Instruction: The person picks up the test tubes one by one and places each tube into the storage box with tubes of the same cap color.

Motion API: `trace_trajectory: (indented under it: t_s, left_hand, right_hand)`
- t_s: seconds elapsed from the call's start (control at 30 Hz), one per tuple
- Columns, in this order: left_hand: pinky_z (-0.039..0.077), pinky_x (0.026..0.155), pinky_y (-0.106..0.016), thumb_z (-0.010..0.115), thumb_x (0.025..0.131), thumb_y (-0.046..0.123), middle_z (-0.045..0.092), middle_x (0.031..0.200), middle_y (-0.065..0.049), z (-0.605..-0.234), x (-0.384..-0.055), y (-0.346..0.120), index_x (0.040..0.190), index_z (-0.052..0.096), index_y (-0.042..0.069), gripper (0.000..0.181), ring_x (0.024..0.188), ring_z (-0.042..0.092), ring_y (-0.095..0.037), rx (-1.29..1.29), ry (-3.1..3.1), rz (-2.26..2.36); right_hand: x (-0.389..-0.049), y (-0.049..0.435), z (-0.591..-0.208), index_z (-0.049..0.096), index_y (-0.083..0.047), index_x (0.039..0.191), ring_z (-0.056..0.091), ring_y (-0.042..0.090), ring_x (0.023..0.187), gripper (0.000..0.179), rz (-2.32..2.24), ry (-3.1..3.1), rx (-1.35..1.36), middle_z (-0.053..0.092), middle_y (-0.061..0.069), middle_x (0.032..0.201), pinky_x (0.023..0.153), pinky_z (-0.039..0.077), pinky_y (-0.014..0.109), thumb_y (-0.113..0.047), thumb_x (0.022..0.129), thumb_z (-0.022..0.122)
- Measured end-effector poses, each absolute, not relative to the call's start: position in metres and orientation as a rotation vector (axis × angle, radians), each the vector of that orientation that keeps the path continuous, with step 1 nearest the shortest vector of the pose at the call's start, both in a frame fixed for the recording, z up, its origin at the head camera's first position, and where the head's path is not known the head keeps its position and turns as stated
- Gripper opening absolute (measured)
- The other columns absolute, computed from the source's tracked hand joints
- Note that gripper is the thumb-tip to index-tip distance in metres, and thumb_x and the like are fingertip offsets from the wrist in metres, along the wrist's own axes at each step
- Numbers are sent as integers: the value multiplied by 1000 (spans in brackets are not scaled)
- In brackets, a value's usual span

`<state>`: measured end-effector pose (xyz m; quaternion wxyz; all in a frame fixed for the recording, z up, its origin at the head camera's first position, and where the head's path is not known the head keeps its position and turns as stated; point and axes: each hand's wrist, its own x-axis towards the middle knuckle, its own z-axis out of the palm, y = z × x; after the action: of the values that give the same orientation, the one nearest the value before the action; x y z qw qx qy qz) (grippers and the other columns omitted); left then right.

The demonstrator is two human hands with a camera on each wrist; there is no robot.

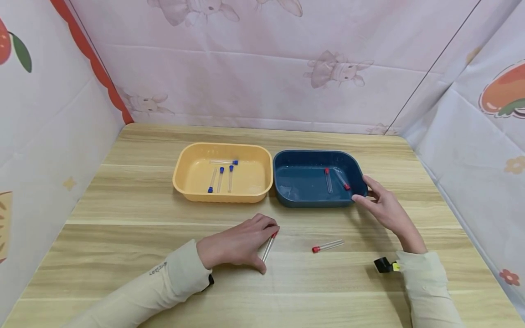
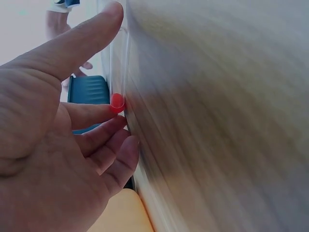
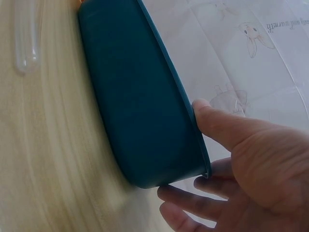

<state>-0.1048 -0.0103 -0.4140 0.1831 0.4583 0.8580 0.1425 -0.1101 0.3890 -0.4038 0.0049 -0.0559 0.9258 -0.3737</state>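
My left hand [image 1: 238, 241] is over the table in front of the bins. Its thumb and index finger span a clear test tube [image 1: 268, 248] lengthwise, the index finger touching the red cap [image 2: 117, 102] in the left wrist view. With thumb on the rim and fingers against the side, my right hand [image 1: 387, 212] holds the right end of a dark blue plastic bin [image 1: 316, 202]. Inside that bin lie two red-capped test tubes, one upper left [image 1: 329, 181] and one slanted to its right [image 1: 342, 178]. Another red-capped test tube [image 1: 328, 246] lies on the table between the hands.
A yellow bin [image 1: 221, 198] stands directly left of the blue one, holding several blue-capped test tubes [image 1: 230, 179]. The wood-grain table [image 1: 123, 218] is bordered by printed cloth walls [image 1: 262, 82] at the back and sides.
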Motion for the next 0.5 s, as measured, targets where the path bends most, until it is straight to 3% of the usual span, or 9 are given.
trace_trajectory:
  t_s: [0.5]
  left_hand:
    - [35, 118, -34, 90, 79, 48, 43, 153, -8, -415, -106, -11, 151, 48, 2, 95, 140, 36, -21, 1337, 2428, 349]
  right_hand:
    - [-110, 388, -403, 25, 6, 161, 52, 53, 129, 78, -1164, 2896, -160, 29, 33, 161, 80, 41, 2, -25, 103, 67]
